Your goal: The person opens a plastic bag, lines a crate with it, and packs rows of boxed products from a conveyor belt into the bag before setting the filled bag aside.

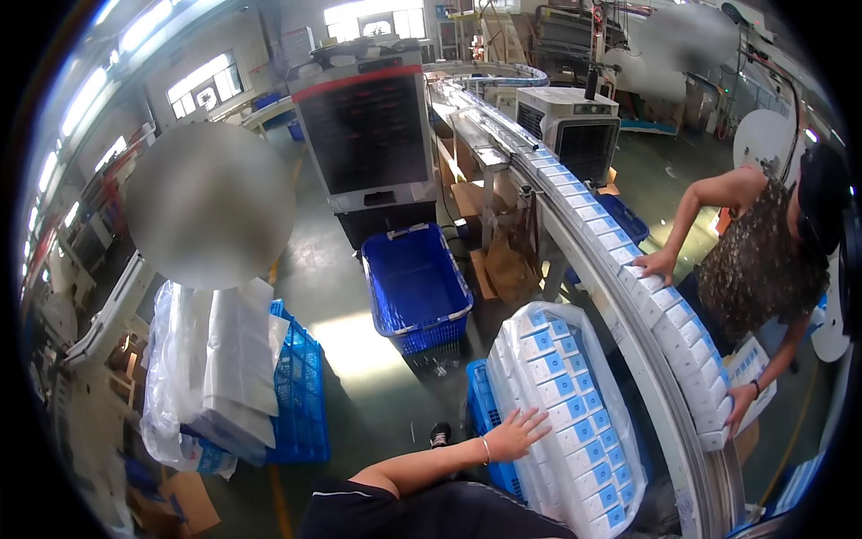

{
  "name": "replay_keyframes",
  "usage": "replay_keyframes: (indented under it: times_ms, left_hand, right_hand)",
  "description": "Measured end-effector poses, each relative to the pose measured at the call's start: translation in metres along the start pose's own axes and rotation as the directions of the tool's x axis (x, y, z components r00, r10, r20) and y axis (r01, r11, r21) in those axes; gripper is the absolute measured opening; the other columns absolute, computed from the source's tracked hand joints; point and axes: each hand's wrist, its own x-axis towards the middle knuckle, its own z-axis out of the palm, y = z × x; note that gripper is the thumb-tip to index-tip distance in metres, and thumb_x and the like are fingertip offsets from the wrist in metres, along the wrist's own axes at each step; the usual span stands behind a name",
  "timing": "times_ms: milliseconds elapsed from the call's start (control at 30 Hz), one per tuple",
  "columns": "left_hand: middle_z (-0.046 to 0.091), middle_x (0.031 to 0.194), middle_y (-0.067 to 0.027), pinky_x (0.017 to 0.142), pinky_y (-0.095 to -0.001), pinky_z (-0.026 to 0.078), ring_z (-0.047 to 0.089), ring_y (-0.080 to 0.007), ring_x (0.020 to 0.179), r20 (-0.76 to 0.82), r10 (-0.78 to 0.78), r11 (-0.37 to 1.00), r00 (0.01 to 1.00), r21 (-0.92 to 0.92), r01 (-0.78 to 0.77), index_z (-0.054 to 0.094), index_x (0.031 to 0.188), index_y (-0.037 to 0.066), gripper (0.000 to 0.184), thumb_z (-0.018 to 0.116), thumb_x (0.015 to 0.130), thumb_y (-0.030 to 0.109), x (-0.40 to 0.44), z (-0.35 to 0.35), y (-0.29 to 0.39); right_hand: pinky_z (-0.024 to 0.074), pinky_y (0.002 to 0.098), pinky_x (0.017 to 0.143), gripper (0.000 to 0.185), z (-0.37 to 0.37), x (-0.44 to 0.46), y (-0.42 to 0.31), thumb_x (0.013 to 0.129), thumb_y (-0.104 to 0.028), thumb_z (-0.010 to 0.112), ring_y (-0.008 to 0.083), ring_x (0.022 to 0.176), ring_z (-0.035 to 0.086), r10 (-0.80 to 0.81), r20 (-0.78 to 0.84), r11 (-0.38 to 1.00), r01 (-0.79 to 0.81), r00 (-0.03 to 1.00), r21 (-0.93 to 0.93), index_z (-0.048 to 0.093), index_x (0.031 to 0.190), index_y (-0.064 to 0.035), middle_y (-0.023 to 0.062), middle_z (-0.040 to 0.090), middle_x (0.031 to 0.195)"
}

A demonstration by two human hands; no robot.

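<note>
Workshop floor [368, 427], one lot: we list our left grip [514, 437], fingers spread, beside white-and-blue boxes [579, 436], contact uncertain; right grip unseen, state untellable; possible hazard, loose plastic film [594, 346] around those boxes snagging our fingers and tipping the rows.

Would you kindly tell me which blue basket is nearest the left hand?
The lower-right basket, holding white-and-blue boxes within the left hand's reach; the left basket and middle basket both stand farther off.
</note>
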Motion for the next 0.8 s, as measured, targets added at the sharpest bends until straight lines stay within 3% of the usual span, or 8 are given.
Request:
replay_keyframes:
  times_ms: [133, 267, 467, 533, 600, 667, 733, 800]
  left_hand:
    - [0.028, 0.147, -0.0171, 0.107, -0.0496, 0.029, 0.028, -0.0355, 0.135, -0.083, -0.035, 0.992, 0.996, -0.127, 0.024, 0.031, 0.142, 0.009, 0.075, 0.068, 0.078, 0.022, 0.0, 0.006, 0.001]
    - [0.047, 0.13, -0.0206, 0.1, -0.0434, 0.038, 0.046, -0.0366, 0.119, -0.146, -0.056, 0.937, 0.988, -0.349, 0.001, 0.047, 0.127, 0.002, 0.053, 0.064, 0.08, 0.017, -0.009, -0.01, -0.008]
    - [0.058, 0.117, -0.0196, 0.093, -0.0417, 0.045, 0.056, -0.0368, 0.107, -0.157, -0.039, 0.911, 0.987, -0.411, -0.03, 0.057, 0.114, 0.0, 0.038, 0.066, 0.081, 0.017, -0.02, -0.024, -0.014]
    - [0.057, 0.118, -0.0203, 0.093, -0.0412, 0.045, 0.055, -0.0373, 0.108, -0.105, 0.009, 0.904, 0.994, -0.424, -0.053, 0.057, 0.114, -0.001, 0.038, 0.065, 0.082, 0.018, -0.023, -0.033, -0.009]
    - [0.058, 0.116, -0.0198, 0.09, -0.0432, 0.046, 0.056, -0.0367, 0.106, -0.098, -0.054, 0.899, 0.994, -0.439, 0.006, 0.057, 0.114, 0.0, 0.037, 0.064, 0.082, 0.017, -0.025, -0.032, -0.006]
    - [0.06, 0.114, -0.0194, 0.089, -0.0429, 0.047, 0.057, -0.0367, 0.104, -0.075, 0.014, 0.894, 0.997, -0.446, -0.047, 0.056, 0.114, 0.0, 0.036, 0.063, 0.083, 0.017, -0.025, -0.031, -0.005]
    - [0.062, 0.11, -0.0181, 0.085, -0.0424, 0.048, 0.059, -0.0367, 0.099, 0.003, -0.028, 0.866, 1.0, -0.499, 0.026, 0.057, 0.114, 0.0, 0.034, 0.062, 0.084, 0.017, -0.025, -0.034, -0.004]
    - [0.064, 0.105, -0.0163, 0.082, -0.0383, 0.05, 0.063, -0.0321, 0.096, 0.079, 0.022, 0.853, 0.997, -0.521, 0.022, 0.059, 0.112, 0.001, 0.033, 0.064, 0.083, 0.015, -0.022, -0.049, -0.004]
  right_hand:
    - [0.0498, 0.0393, 0.055, 0.018, -0.001, 0.001, 0.008, 0.071, -0.026, 0.062, 0.0254, 0.057, 0.063, 0.009, -0.018, 1.0, -0.009, 1.0, 0.013, 0.066, 0.061, -0.0101, 0.0106, 0.064, 0.063]
    - [0.0498, 0.0391, 0.055, 0.019, 0.009, -0.015, 0.031, 0.07, -0.026, 0.062, 0.0255, 0.057, 0.063, -0.003, -0.027, 0.999, 0.004, 1.0, 0.032, 0.066, 0.062, -0.0101, 0.0106, 0.064, 0.063]
    - [0.0498, 0.0389, 0.055, 0.019, 0.055, -0.046, 0.092, 0.069, -0.027, 0.062, 0.0256, 0.057, 0.063, -0.032, -0.087, 0.996, 0.038, 0.996, 0.075, 0.066, 0.062, -0.0102, 0.0107, 0.064, 0.062]
    - [0.0498, 0.0388, 0.055, 0.019, 0.071, -0.052, 0.097, 0.069, -0.027, 0.061, 0.0257, 0.057, 0.063, -0.046, -0.11, 0.994, 0.056, 0.993, 0.091, 0.066, 0.062, -0.0102, 0.0107, 0.064, 0.062]
    - [0.0498, 0.0387, 0.055, 0.019, 0.087, -0.055, 0.1, 0.069, -0.027, 0.061, 0.0257, 0.057, 0.063, -0.027, -0.131, 0.994, 0.041, 0.991, 0.106, 0.067, 0.062, -0.0102, 0.0107, 0.064, 0.062]
    - [0.05, 0.0368, 0.054, 0.021, 0.094, -0.055, 0.097, 0.069, -0.029, 0.061, 0.0242, 0.054, 0.063, 0.029, -0.111, 0.992, -0.015, 0.993, 0.122, 0.068, 0.063, -0.0104, 0.0096, 0.064, 0.06]
    - [0.0503, 0.039, 0.064, 0.026, 0.093, -0.052, 0.096, 0.074, -0.032, 0.062, 0.0264, 0.069, 0.066, 0.091, 0.03, 0.994, -0.092, 0.995, 0.053, 0.073, 0.079, -0.0096, 0.0128, 0.069, 0.076]
    - [0.0507, 0.038, 0.066, 0.027, 0.084, -0.061, 0.084, 0.075, -0.033, 0.061, 0.0253, 0.071, 0.067, 0.108, 0.03, 0.994, -0.109, 0.994, 0.02, 0.072, 0.077, -0.0089, 0.0125, 0.069, 0.077]
